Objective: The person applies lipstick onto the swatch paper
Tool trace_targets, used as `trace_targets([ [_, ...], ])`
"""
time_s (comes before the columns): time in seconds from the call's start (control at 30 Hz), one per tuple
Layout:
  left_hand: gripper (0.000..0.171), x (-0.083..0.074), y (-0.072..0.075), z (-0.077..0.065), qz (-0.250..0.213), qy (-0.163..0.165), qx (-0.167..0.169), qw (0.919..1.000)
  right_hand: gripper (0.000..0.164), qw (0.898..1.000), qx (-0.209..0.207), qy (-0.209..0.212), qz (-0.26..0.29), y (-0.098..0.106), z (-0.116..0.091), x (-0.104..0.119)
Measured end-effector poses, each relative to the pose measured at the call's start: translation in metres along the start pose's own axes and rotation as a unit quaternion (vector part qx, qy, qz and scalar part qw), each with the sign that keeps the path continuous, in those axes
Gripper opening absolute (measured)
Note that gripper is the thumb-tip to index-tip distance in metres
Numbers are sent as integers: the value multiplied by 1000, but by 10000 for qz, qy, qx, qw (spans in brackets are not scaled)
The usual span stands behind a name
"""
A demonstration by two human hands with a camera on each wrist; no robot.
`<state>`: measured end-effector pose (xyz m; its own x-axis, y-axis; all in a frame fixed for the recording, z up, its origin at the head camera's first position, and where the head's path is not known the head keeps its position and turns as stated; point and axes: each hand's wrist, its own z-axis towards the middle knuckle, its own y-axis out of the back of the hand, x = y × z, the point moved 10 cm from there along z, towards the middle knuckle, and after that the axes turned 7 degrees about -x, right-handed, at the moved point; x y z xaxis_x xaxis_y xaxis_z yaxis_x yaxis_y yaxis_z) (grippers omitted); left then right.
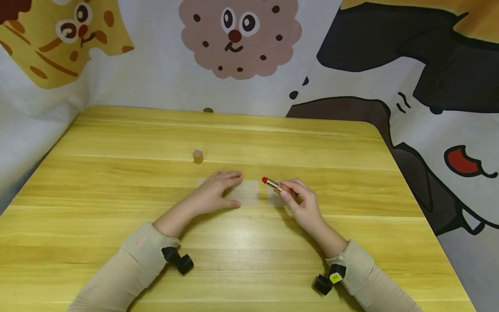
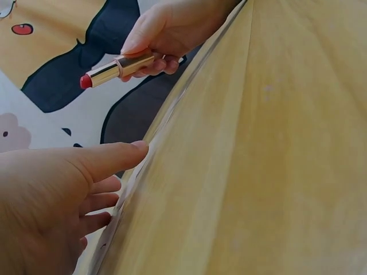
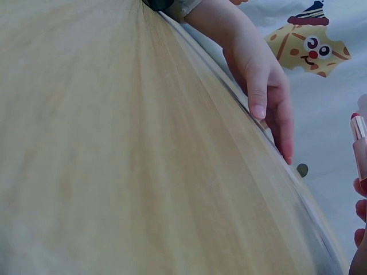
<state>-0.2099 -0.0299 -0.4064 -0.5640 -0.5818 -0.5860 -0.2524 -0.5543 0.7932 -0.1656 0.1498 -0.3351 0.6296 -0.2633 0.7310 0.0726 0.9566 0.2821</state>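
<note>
My right hand (image 1: 307,207) pinches a lipstick (image 1: 274,185) between thumb and fingers. Its red tip sticks out of the gold tube, pointing left and a little away from me. In the left wrist view the lipstick (image 2: 109,73) is held clear of the tabletop. My left hand (image 1: 214,193) has its thumb and fingers spread apart, holding nothing, over the left part of a pale, see-through sheet (image 1: 249,193) lying on the table. Whether its fingertips touch the sheet, I cannot tell. Beyond that hand, the gold lipstick cap (image 1: 198,157) stands upright.
The light wooden table (image 1: 234,268) spreads under both arms. A second pale patch (image 1: 274,198) lies partly behind the right hand. Behind the table hangs a cloth (image 1: 156,82) printed with cartoon figures. Each sleeve cuff carries a black wrist device, such as the right one (image 1: 329,279).
</note>
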Motion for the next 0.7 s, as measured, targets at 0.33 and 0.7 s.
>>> trace_targets([
  [0.33, 72, -1, -1, -1, -22, 122, 125, 9998, 22, 9999, 65, 20, -95, 0, 0, 0],
  [0.7, 67, -2, 0, -2, -4, 165, 126, 9998, 21, 9999, 89, -76, -77, -1, 0, -3],
])
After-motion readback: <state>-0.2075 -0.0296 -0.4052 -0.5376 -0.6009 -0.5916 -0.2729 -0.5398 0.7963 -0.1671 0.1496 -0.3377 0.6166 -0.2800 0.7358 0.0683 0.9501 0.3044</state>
